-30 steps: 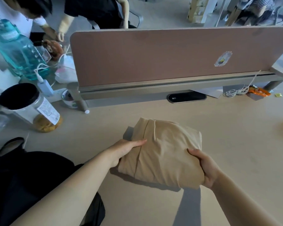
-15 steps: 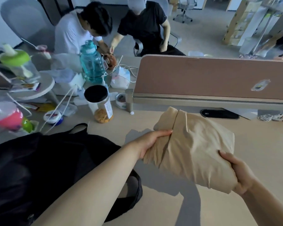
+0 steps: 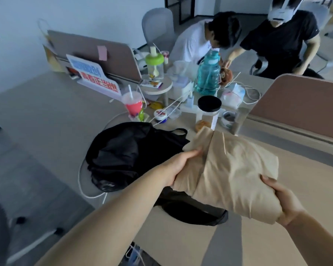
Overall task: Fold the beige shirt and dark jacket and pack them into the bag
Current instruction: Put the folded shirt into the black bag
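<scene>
Nearest, at the lower right of the frame, the right hand clamps the near corner of the folded shirt, thumb on top and the other fingers hidden beneath the cloth; at centre the left hand grips the opposite edge, fingers curled over the fold. A second ago the bundle lay flat on the desk in front of the partition with both hands pressed to its sides; now it is lifted clear and carried left, so it hangs over the dark mass at centre-left — the bag, with black fabric also showing under the shirt's near edge. Whether that lower black piece is the bag's mouth or the jacket cannot be told in this dim view. By my reading the shirt's folding is done and its packing is under way; the jacket is yet to be dealt with. Behind the bag stand a clear jar with a black lid, a pink cup with a straw, and a teal bottle. Further, at upper left, a white sign carries red and blue characters — they look mirrored or blurred and are not legible — and a pink sticky note sits on a partition. Two people sit at the far top right.
</scene>
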